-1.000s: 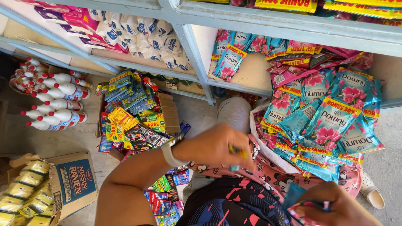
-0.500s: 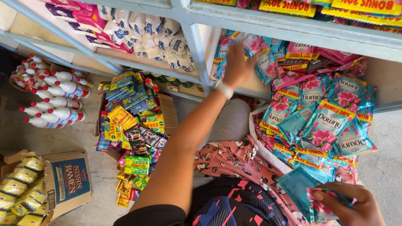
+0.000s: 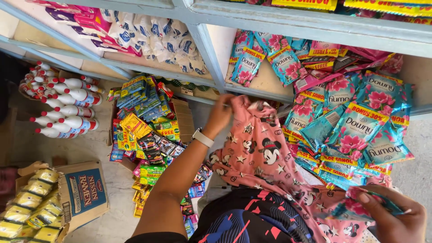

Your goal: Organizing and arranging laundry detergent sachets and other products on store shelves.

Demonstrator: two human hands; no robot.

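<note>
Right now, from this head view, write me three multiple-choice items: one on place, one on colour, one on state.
1. Where do the white bottles with red caps lie?
A. Far left
B. Far right
C. On the shelf

2. What colour is the watch strap on the left wrist?
A. Black
B. White
C. Green

3. What is the right hand doing?
A. Hanging empty
B. Gripping a blue-and-pink sachet
C. Resting on the noodle carton

Answers: 1 A, they lie at the picture's left edge. 2 B, the band shows white. 3 B, the fingers close on the packet.
</note>
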